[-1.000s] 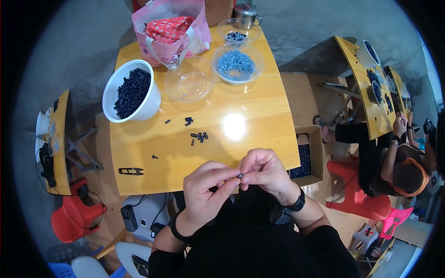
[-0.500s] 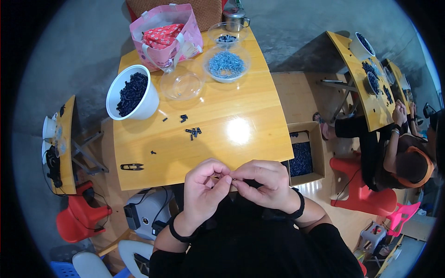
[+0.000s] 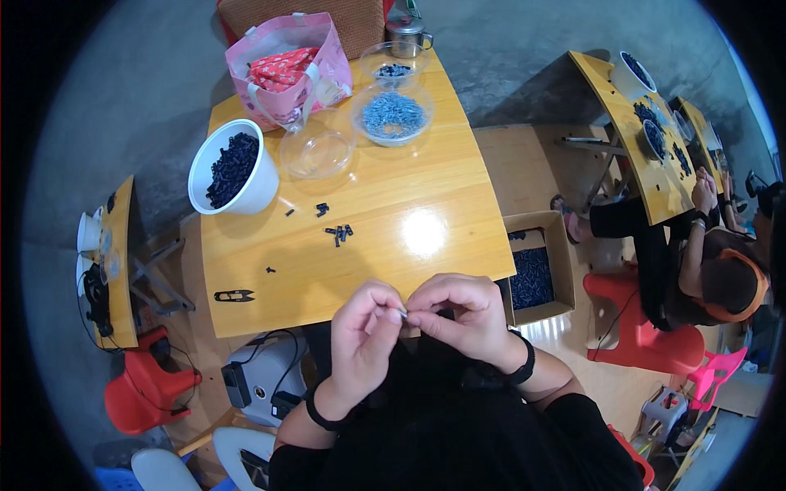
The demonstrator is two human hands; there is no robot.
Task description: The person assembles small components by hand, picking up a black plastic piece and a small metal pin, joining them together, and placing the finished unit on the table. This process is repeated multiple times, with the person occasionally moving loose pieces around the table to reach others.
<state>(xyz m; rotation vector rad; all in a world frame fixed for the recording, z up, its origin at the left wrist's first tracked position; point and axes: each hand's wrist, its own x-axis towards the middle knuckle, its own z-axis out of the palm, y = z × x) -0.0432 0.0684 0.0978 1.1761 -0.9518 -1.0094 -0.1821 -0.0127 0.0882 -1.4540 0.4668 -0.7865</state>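
Over the table's near edge, the fingertips of my left hand (image 3: 363,334) and my right hand (image 3: 463,321) meet in a close pinch. A tiny pale piece (image 3: 402,313) shows at the left fingertips; its kind is too small to tell. The right fingers press against the same spot and mostly hide what they grip. Ahead on the table lie a small cluster of short black parts (image 3: 338,235), a smaller group of black parts (image 3: 322,209) and a single black part (image 3: 270,269). Black thread snips (image 3: 234,295) rest near the left corner.
A white bucket (image 3: 266,184) of black parts stands at the left, beside a clear lid (image 3: 318,155). Behind are a clear bowl of bluish pieces (image 3: 393,114), another clear bowl (image 3: 394,65), a pink bag (image 3: 323,65) and a metal mug (image 3: 407,34). A cardboard box (image 3: 563,245) stands right; a person sits beyond.
My hands have shifted slightly and the left fingers have turned, bringing a pale piece into sight at the fingertips. The view has moved a little; the parts on the table look the same.
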